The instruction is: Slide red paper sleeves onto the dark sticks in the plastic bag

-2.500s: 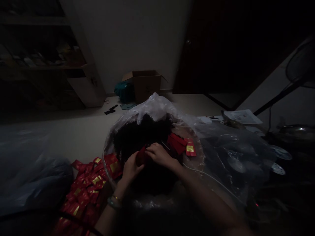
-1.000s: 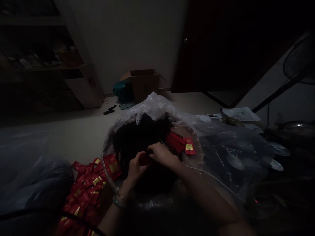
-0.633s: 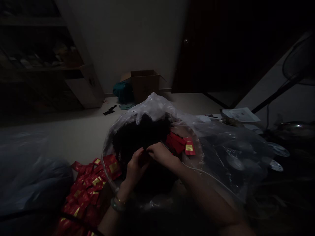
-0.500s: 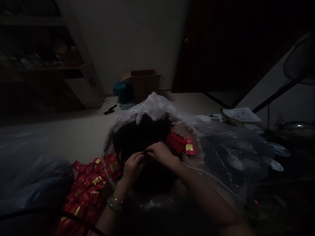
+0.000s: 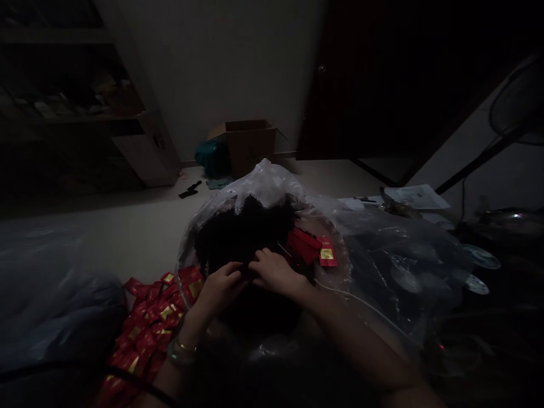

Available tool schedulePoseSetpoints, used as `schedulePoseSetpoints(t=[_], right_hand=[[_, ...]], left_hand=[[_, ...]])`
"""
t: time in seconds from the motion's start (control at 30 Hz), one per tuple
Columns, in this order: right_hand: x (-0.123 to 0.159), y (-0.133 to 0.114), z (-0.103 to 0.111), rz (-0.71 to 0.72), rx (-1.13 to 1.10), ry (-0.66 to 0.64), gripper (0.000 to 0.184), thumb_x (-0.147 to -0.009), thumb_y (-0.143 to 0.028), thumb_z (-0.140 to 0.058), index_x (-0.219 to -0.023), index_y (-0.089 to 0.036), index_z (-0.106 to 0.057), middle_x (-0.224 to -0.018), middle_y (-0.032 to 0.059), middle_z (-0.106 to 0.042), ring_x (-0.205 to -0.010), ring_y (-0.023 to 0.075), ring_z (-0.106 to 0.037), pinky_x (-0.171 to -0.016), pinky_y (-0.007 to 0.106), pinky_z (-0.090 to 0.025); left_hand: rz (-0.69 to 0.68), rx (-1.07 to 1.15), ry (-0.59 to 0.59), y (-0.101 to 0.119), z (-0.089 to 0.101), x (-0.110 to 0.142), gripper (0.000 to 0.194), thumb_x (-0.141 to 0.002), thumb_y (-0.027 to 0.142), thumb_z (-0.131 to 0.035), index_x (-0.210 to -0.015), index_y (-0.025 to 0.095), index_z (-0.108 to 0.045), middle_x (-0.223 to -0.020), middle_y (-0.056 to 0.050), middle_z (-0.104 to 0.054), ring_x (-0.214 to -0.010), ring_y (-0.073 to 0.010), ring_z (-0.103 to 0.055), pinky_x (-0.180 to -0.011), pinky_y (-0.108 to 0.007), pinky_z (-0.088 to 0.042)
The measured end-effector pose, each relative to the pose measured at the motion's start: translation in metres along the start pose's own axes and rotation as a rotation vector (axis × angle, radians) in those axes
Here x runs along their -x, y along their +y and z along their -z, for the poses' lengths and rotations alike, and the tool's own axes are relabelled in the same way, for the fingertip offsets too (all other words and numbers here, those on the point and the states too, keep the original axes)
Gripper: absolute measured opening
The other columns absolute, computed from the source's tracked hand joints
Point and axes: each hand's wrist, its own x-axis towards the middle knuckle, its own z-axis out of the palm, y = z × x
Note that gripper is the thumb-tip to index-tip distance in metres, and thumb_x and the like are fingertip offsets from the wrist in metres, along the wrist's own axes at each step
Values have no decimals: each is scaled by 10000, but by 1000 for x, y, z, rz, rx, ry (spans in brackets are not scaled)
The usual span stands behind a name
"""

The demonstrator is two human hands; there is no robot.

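Observation:
A dark, crumbly heap (image 5: 250, 226) fills most of a round container lined with clear plastic (image 5: 272, 181). Over the near side of this heap, my left hand (image 5: 221, 288) and my right hand (image 5: 275, 273) are close together with curled fingers. Whatever lies between the fingertips is too dark to make out. Right of my right hand, a red packet (image 5: 304, 243) rests inside the container beside another red packet with a gold label (image 5: 327, 251). A thin pale stick (image 5: 284, 249) shows just beyond my right hand. Bracelets (image 5: 182, 351) circle my left wrist.
Many red packets (image 5: 144, 334) are piled at the lower left beside a bulky plastic bag (image 5: 63, 306). A white cord (image 5: 361, 303) runs off to the right, over clear plastic sheeting (image 5: 399, 243). Farther back stand an open cardboard box (image 5: 251, 144) and a teal bag (image 5: 212, 157).
Both hands have shifted slightly left, and my left wrist sits farther out to the left. My right fingers are lower and flatter over the dark heap. The packets in the container stay put.

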Motion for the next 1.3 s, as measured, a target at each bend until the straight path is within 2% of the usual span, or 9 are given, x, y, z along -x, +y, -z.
schedulePoseSetpoints(t=[0.17, 0.33, 0.47, 0.53, 0.63, 0.83, 1.03, 1.17, 1.3], right_hand=[[-8, -1, -12, -17, 111, -44, 168, -871, -288, -562, -916, -200, -699, -944, 110, -628, -905, 244, -561, -686, 318, -460], [-6, -2, -17, 45, 117, -27, 211, -914, -283, -495, -960, -212, -688, -961, 92, -648, -865, 203, -592, -665, 275, -440], [-5, -9, -15, -81, 95, -63, 235, -906, -342, -506, -969, -203, -685, -940, 100, -663, -866, 225, -616, -675, 292, -447], [-4, -10, -11, -115, 93, -59, 239, -912, -339, -496, -967, -208, -687, -921, 96, -663, -854, 218, -618, -679, 288, -442], [-1, -9, -7, -69, 56, 28, 225, -920, -322, -488, -962, -225, -687, -939, 77, -641, -854, 184, -596, -669, 258, -420], [5, -6, -8, -18, -59, 166, 136, -866, -295, -585, -885, -238, -707, -1012, 58, -583, -891, 166, -531, -690, 254, -416], [8, -3, -13, 13, -89, 156, 114, -854, -266, -597, -870, -203, -691, -1025, 68, -592, -922, 176, -533, -738, 279, -432], [11, 5, -24, -1, -314, 219, 90, -820, -189, -624, -899, -206, -663, -990, 48, -621, -882, 155, -575, -747, 265, -446], [8, 15, -42, -134, -711, 364, 378, -724, -139, -703, -1083, -209, -610, -931, 25, -655, -840, 153, -614, -761, 276, -479]], left_hand=[[53, -179, -79, -6, 12, 4, 94, -788, 327, -648, -795, 239, -681, -1065, -57, -673, -887, -207, -636, -665, -269, -526], [137, -182, -92, -7, 12, 5, 57, -754, 311, -684, -752, 255, -695, -1056, -50, -676, -840, -201, -622, -603, -251, -487], [134, -146, -112, -6, 7, 2, 94, -762, 274, -676, -674, 243, -681, -986, -46, -685, -817, -190, -623, -619, -248, -482], [127, -146, -90, -6, 8, 1, 83, -770, 275, -669, -694, 243, -680, -976, -47, -684, -825, -191, -625, -625, -249, -487], [108, -153, -59, -6, 11, -1, 52, -794, 268, -640, -793, 243, -685, -1039, -51, -674, -862, -192, -636, -663, -256, -504], [83, 10, -90, -2, 12, -1, 77, -807, 195, -595, -790, 226, -663, -1152, -56, -640, -827, -164, -665, -695, -258, -521], [104, 240, -45, 1, 12, -3, 73, -809, 192, -580, -753, 204, -625, -1095, -62, -662, -855, -156, -658, -732, -255, -516], [176, 401, -15, 2, 9, -4, 72, -818, 217, -565, -801, 199, -632, -884, -30, -702, -777, -141, -650, -701, -235, -515], [287, 508, 24, 3, 4, -6, 100, -788, 270, -606, -833, 196, -655, -808, -16, -706, -739, -148, -654, -684, -240, -516]])
